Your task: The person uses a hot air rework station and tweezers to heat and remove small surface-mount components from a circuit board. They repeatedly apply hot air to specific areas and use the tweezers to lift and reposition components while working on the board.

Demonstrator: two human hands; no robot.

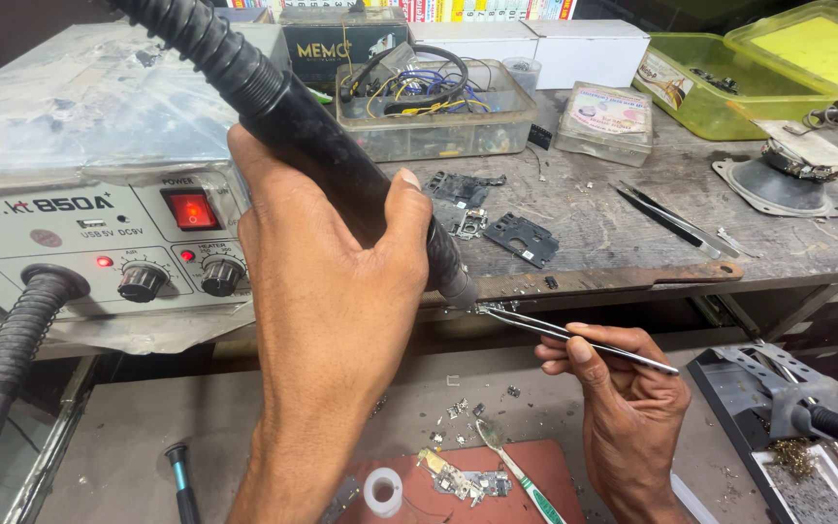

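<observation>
Black ribbed hose runs down into the black hot-air wand (341, 165), which the left hand (332, 311) wraps fully, fingers closed round the barrel and thumb laid along it. Its nozzle tip points at a small circuit piece (482, 308) sitting at the front edge of the worktop (632, 233), on the near end of a long rusty metal strip (613, 279).

The right hand (623, 388) pinches slim steel tweezers (574, 338) between thumb and fingers, closed on their shaft; their points reach up to the same small piece and seem to touch it, though the contact is too small to be sure.

Doing this well probably means keeping the nozzle just above the piece rather than pressing on it, moving it in small circles so the heat spreads, and holding the tweezers steady with light pressure so nothing is dragged before it loosens. Both wrists would do best braced.

At the worktop's left end stands a grey hot-air station (99, 233) with a lit red switch (192, 210) and two black knobs (143, 281). A clear plastic box of wires (434, 121) sits toward the back edge, dark circuit boards (521, 240) lie mid-worktop, and a second pair of tweezers (676, 223) lies to the right.
</observation>
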